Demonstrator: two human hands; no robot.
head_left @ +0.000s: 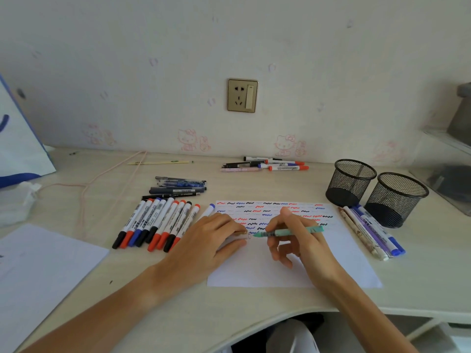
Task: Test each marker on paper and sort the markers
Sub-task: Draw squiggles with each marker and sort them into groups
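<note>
Lying at the far left, a white bag (17,138) with blue trim is cut off by the frame edge; near it sits a second sheet (43,271), also cut off. Right of these, a row of whiteboard markers (155,225) with black, red and blue caps carries barcode labels too small to read, and darker pens (181,186) lie just beyond. The left hand (211,240) rests on the test paper (339,261), fingers pinching a clear cap (246,235) and covering most of one white marker (209,209). The right hand (295,238) grips a teal pen (290,231), tip at the scribbled lines. Farther back lies another marker cluster (267,165), print unreadable. Right of the paper lie purple and blue markers (374,230) beside two mesh cups (374,191).
</note>
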